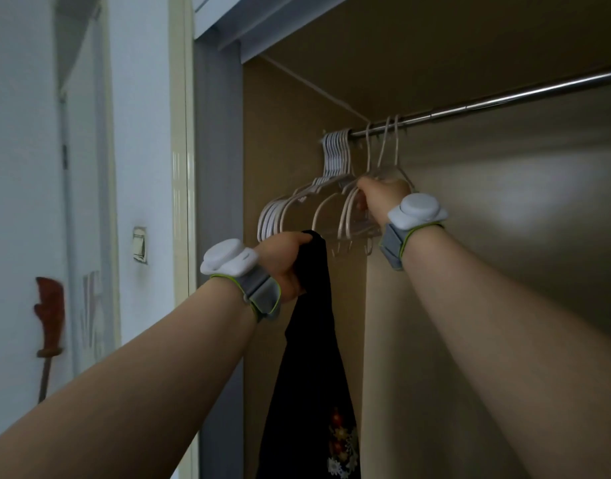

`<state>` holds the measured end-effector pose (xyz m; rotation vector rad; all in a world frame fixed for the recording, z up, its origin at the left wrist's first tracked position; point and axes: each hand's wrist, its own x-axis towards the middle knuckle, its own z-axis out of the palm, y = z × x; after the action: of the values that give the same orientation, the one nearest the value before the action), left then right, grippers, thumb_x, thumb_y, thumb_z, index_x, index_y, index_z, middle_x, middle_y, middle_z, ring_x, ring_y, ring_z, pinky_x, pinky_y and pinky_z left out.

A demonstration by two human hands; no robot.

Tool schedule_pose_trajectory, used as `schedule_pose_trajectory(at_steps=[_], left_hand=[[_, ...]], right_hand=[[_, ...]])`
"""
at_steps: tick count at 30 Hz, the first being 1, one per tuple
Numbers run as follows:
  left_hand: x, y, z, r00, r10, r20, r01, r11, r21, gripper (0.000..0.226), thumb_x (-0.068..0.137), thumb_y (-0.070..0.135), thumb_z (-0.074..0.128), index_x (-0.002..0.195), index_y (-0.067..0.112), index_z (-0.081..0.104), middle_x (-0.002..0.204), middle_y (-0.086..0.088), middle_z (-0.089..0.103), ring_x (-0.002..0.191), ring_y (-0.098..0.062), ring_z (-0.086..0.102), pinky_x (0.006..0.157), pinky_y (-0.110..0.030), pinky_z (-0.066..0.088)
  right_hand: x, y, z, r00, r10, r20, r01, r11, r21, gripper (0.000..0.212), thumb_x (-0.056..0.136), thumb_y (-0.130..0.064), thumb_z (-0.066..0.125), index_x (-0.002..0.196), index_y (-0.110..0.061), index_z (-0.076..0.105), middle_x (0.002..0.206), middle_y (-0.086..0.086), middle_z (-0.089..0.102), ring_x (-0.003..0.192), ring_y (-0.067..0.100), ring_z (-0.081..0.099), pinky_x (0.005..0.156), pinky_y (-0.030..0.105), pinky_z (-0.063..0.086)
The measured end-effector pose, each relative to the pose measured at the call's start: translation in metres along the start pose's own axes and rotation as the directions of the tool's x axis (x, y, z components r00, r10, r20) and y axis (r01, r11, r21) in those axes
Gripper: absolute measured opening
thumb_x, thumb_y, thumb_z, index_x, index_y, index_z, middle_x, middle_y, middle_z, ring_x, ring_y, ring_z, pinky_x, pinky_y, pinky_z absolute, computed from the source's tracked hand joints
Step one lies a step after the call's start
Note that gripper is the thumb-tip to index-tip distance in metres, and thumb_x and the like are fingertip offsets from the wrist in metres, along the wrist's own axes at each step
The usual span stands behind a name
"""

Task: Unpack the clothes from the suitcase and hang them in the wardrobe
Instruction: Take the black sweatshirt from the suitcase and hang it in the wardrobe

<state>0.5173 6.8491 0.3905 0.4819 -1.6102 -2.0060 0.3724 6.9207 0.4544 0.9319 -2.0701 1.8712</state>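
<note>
Head camera looks up along two bare forearms into the wardrobe (511,209). The left hand (284,262) is raised below the rail (487,101), its fingers curled tightly round the bunched top of a black garment (311,357). The garment hangs straight down from that fist, below the rail's left end, and a patch of flower pattern shows near its lower edge. It is not on any hanger.

The right hand (381,199) reaches higher, just under the rail, with its fingers closed round the shoulders of the loose hangers (387,148). These three white hangers are hooked on the rail, and which of them the fingers actually hold cannot be told. Each wrist carries a grey strap with a white disc, one on the left wrist (228,261) and one on the right wrist (418,210).

Pressed against the rail's left end is a bunch of hangers (336,154), also white, their hooks stacked close and their arms fanning out beneath, just left of the right hand and above the left one. The rail itself is shiny metal and runs up to the right.

Well left of the rail, outside the wardrobe, a light switch (139,244) sits on the pale wall, and lower still hangs a blurred red thing (50,314) on a stick.
</note>
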Motion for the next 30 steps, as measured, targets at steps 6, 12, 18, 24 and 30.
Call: schedule_pose_trajectory(at_steps=[6,12,18,24,30], left_hand=[[-0.003,-0.009,0.005,1.0,-0.004,0.016,0.004,1.0,-0.028,0.022,0.099,0.021,0.041,0.082,0.009,0.051,0.073,-0.007,0.05,0.061,-0.019,0.049,0.054,-0.026,0.041],[0.004,-0.035,0.015,0.995,-0.069,0.07,0.069,0.998,0.002,0.025,0.097,0.023,0.044,0.077,0.01,0.052,0.061,-0.005,0.053,0.049,-0.017,0.052,0.045,-0.02,0.042],[0.018,-0.081,0.035,0.988,-0.096,0.12,0.098,0.995,-0.011,0.019,0.097,0.019,0.046,0.081,0.01,0.052,0.075,-0.006,0.049,0.057,-0.016,0.051,0.053,-0.023,0.042],[0.031,-0.143,0.068,0.968,-0.202,0.15,0.191,0.978,0.086,0.025,0.1,0.021,0.042,0.08,0.009,0.049,0.073,-0.006,0.05,0.058,-0.016,0.051,0.052,-0.026,0.042],[0.058,-0.174,0.079,0.983,-0.145,0.116,0.129,0.983,0.133,0.044,0.081,0.054,0.062,0.075,0.012,0.054,0.063,-0.003,0.06,0.06,-0.018,0.06,0.056,-0.026,0.055]], right_hand=[[-0.005,0.0,-0.012,0.992,-0.114,-0.056,0.109,0.99,-0.085,0.04,0.086,-0.036,0.045,0.053,-0.019,0.032,0.062,0.009,0.031,0.064,0.021,0.032,0.064,0.034,0.026],[-0.03,0.026,-0.029,0.975,-0.205,-0.089,0.199,0.977,-0.07,0.028,0.086,-0.026,0.05,0.066,-0.007,0.046,0.069,0.018,0.041,0.062,0.021,0.037,0.06,0.029,0.029],[-0.094,0.083,-0.054,0.986,-0.145,-0.087,0.14,0.988,-0.067,0.028,0.087,-0.014,0.051,0.067,0.005,0.049,0.058,0.015,0.048,0.052,0.016,0.042,0.053,0.026,0.033],[-0.174,0.166,-0.078,0.985,0.094,0.142,-0.098,0.995,0.019,0.022,0.095,-0.01,0.047,0.081,-0.005,0.062,0.057,0.002,0.063,0.047,0.008,0.05,0.058,0.022,0.043],[-0.225,0.219,-0.109,0.973,0.157,0.171,-0.15,0.987,-0.055,0.026,0.101,-0.011,0.035,0.091,-0.017,0.058,0.059,0.0,0.037,0.05,0.011,0.033,0.049,0.021,0.029]])
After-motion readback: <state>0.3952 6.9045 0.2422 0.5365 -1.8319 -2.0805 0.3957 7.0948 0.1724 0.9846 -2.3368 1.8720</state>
